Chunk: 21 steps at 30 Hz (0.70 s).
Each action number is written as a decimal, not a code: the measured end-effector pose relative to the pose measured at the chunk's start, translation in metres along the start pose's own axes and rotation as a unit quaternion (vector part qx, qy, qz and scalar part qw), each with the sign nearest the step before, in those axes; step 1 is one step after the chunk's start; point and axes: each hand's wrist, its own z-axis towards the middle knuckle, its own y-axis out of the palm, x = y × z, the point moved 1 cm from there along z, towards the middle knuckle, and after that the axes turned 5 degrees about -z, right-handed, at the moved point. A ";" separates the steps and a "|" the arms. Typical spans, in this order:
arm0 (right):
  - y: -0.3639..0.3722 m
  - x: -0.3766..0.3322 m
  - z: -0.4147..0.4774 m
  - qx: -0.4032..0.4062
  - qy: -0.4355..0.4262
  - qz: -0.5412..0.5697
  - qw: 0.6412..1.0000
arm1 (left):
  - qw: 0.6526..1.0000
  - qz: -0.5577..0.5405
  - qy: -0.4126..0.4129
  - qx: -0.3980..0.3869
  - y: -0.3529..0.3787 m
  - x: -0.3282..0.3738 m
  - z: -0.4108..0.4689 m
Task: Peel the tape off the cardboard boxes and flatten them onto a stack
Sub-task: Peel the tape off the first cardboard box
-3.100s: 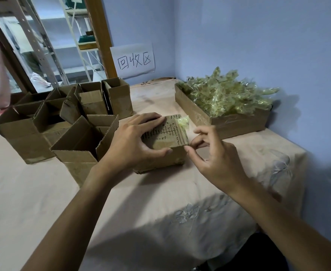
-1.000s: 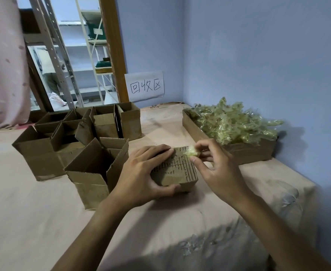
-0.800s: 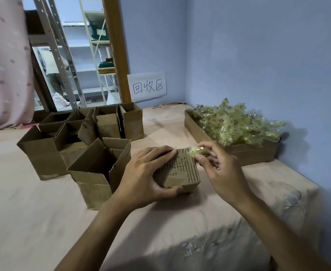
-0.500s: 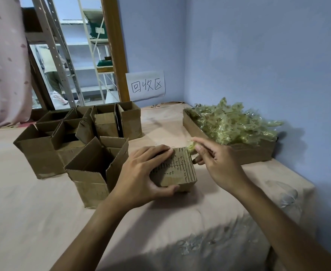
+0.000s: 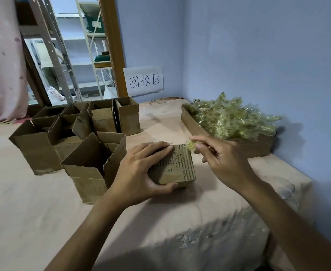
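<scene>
A small closed cardboard box [image 5: 177,169] with torn, scuffed paper on top sits on the cloth-covered table [image 5: 43,212]. My left hand [image 5: 139,171] grips its left side, fingers over the top and thumb against the near face. My right hand [image 5: 223,159] is just right of the box's far corner and pinches a crumpled yellowish piece of tape [image 5: 190,146] between thumb and fingertips. Whether the tape still sticks to the box corner is unclear.
Several open cardboard boxes [image 5: 94,165] stand to the left. A long cardboard tray [image 5: 192,122] heaped with peeled tape [image 5: 233,118] lies at the right by the blue wall. A paper sign [image 5: 143,81] hangs on the far wall.
My right hand has worked the tape from the top of the box to its far right corner, bunching it up. My left hand has kept its hold on the box.
</scene>
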 end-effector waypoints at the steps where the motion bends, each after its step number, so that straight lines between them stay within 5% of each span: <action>1: -0.003 0.001 0.000 -0.012 -0.008 -0.012 1.000 | 1.000 -0.002 -0.002 0.000 0.000 0.000 0.000; 6: -0.012 0.005 -0.002 -0.125 0.008 -0.010 0.992 | 1.000 -0.007 -0.001 -0.003 -0.001 -0.002 0.001; 21: -0.004 -0.001 0.012 -0.092 -0.021 -0.055 0.994 | 1.000 -0.010 0.016 0.015 -0.002 -0.002 -0.002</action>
